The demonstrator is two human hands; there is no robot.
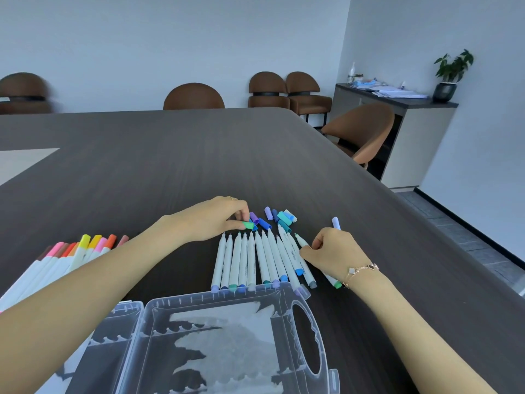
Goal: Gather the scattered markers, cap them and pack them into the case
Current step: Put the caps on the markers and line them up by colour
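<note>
Capping markers near the table's (pixel 170 155) right edge
Left hand (pixel 210 220) is pinching a green cap (pixel 248 225); right hand (pixel 332 251) is gripping an uncapped green marker (pixel 301 240) beside the row

Uncapped markers (pixel 250 260): white barrels, side by side, tips away, mid-table.
Loose caps (pixel 279 218): blue, teal, purple, clustered beyond tips.
Capped markers (pixel 71 254): warm colours, left edge.
Case (pixel 216 336): clear plastic, open, near edge.

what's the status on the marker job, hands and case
Left hand pinching green cap; right hand gripping uncapped marker. Clear case open, no markers in. Loose caps beyond marker row; nothing blocking.
</note>
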